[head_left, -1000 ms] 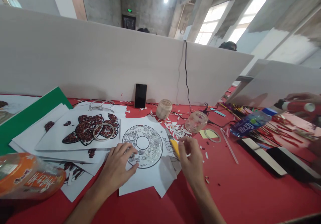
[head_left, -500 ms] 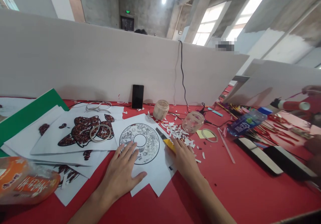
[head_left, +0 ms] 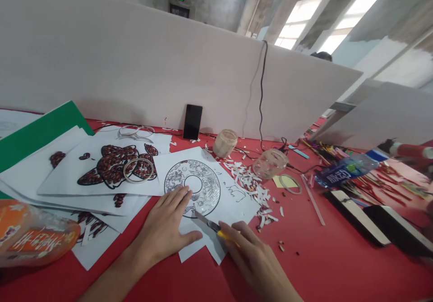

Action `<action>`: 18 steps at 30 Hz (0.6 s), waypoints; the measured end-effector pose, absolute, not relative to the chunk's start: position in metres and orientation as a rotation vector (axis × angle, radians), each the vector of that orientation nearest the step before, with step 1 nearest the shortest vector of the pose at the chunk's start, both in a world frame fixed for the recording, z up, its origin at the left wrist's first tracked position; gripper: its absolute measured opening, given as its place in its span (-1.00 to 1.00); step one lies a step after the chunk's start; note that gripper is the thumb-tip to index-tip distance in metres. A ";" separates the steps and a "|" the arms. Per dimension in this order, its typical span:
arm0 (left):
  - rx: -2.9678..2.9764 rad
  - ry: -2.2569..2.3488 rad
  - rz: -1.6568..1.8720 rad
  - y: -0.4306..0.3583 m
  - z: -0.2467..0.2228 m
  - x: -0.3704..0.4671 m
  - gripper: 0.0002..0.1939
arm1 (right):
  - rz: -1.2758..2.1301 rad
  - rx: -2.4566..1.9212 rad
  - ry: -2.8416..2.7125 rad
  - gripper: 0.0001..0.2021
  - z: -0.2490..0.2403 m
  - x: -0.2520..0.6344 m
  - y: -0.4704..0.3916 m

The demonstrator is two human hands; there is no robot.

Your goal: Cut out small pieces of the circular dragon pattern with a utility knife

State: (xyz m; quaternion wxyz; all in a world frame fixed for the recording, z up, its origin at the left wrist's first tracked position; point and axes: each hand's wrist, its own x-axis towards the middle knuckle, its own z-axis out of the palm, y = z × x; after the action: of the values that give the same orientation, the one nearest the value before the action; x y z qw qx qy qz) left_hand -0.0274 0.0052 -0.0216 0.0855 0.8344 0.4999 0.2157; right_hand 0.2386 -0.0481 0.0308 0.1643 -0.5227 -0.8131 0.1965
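1. I am seeing the right grip (head_left: 248,248) closing around the yellow handle of a utility knife (head_left: 213,226), its fingers wrapping the near end.
2. The knife's long axis is running slantwise — handle toward the near right, blade pointing to the far left.
3. The printed ring design (head_left: 207,185) is lying far and left of the right grip, on a white sheet (head_left: 233,216) that is resting on the red tabletop (head_left: 321,266).
4. The blade's tip is hanging over or resting on the design's near edge; from here I am not managing to tell which.
5. The left grip (head_left: 165,225) is holding nothing: it is lying flat and open, fingertips reaching over the near-left part of the ring toward its blank centre, thumb spreading to the right.
6. Both grips are flanking the design, but the left is sitting nearer — its fingers are overlapping it, while only the knife is reaching over from the right.
7. Beyond, paper scraps (head_left: 248,178) are littering the tabletop beside two jars, the cloudy jar (head_left: 225,143) standing left of the clear jar (head_left: 269,163).
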 end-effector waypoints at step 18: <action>2.493 1.519 0.496 0.004 -0.013 -0.027 -0.11 | 0.022 -1.447 -2.438 -0.61 0.011 0.236 -0.059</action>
State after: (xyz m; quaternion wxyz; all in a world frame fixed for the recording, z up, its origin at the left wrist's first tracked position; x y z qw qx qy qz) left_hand -0.0269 0.0043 -0.0134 0.0902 0.8384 0.5110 0.1669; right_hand 0.2359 -0.0593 0.0110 0.1524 -0.5043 -0.8499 0.0076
